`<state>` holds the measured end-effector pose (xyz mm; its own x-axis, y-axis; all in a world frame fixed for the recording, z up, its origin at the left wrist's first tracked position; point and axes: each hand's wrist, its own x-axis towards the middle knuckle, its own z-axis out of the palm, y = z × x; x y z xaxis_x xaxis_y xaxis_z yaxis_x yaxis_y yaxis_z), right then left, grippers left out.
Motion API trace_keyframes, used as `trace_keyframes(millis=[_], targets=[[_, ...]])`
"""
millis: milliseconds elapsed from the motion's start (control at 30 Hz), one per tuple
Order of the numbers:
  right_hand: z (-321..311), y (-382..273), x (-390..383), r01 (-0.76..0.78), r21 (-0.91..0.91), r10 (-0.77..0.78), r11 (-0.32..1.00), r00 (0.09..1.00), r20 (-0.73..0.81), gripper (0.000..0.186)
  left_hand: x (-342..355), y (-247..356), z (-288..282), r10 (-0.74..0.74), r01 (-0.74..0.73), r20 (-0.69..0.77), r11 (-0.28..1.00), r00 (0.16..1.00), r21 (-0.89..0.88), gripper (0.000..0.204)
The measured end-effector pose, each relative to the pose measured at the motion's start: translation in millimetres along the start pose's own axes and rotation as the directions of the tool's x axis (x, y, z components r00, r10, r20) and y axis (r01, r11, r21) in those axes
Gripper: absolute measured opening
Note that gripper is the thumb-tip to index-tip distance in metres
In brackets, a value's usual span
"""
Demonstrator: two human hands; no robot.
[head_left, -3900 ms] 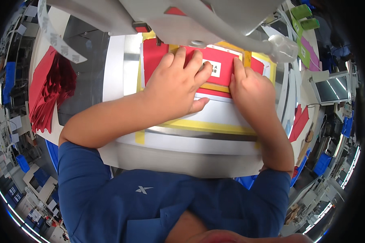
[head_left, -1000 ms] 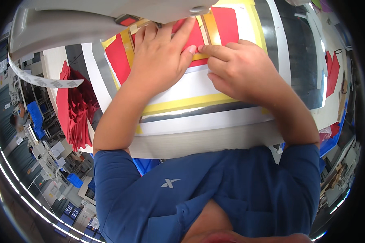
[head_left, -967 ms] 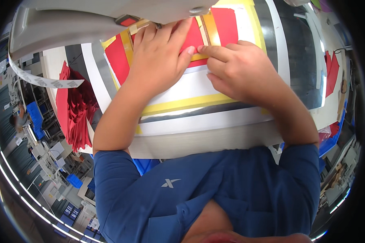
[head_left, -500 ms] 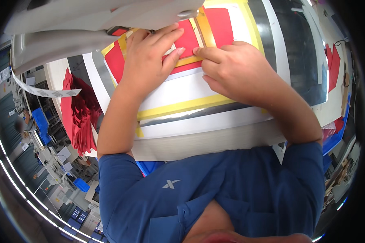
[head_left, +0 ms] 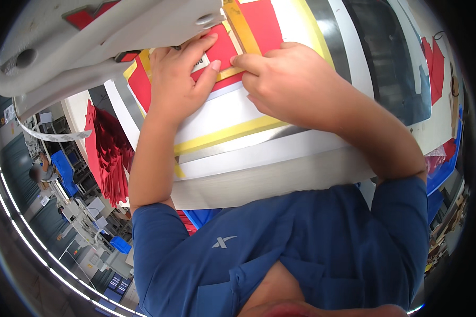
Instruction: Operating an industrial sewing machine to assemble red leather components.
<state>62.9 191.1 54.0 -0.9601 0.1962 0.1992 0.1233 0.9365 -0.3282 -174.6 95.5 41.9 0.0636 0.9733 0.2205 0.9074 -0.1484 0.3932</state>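
My left hand [head_left: 177,84] lies with its fingers stretched out over the left part of a yellow-edged template, close under a sewing machine head [head_left: 116,39]. Between its fingers and thumb shows a small white label [head_left: 200,64] with dark print, beside a red fabric piece [head_left: 222,49]. My right hand [head_left: 296,84] presses its extended index fingertip at the lower end of an amber strip [head_left: 241,27] that crosses the red fabric. Its other fingers are curled and partly hidden, with the thumb apart from the index finger. Beneath both hands is a white sheet [head_left: 217,119] bordered with yellow tape [head_left: 227,134].
Left of the work hangs a stack of red fabric pieces [head_left: 108,156]. More red fabric [head_left: 433,68] lies at the far right, above a blue bin [head_left: 444,177]. A dark glossy panel [head_left: 402,68] borders the work on the right. Another person [head_left: 45,171] is in the left background.
My view has shifted, so the machine head fills more of the upper left and the work sits further left. The label shows more clearly. Both hands stay on the template.
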Motion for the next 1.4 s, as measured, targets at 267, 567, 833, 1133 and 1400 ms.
trace_keyframes(millis=[267,567,833,1133,1400], targets=[[5,4,0,-0.011,-0.064,0.010,0.998,1.000,-0.019,0.006,5,-6,3,-0.001,0.001,0.005,0.999,1.000,0.053,0.042],[10,14,7,-0.120,-0.033,0.120,0.992,0.993,-0.012,0.023,22,-22,6,-0.270,0.309,0.160,0.897,0.949,-0.316,0.054],[12,22,9,-0.124,-0.109,0.123,0.986,0.992,-0.019,0.025,41,-49,7,-0.007,-0.004,-0.078,0.990,0.997,-0.144,0.033],[18,20,1,-0.105,-0.080,0.097,0.991,0.990,-0.097,0.022,47,-41,13,0.037,-0.049,-0.073,0.983,0.997,-0.176,0.034],[13,4,0,-0.071,-0.116,0.068,0.991,0.997,-0.034,0.015,28,-28,5,-0.222,0.247,0.123,0.932,0.967,-0.264,0.045]])
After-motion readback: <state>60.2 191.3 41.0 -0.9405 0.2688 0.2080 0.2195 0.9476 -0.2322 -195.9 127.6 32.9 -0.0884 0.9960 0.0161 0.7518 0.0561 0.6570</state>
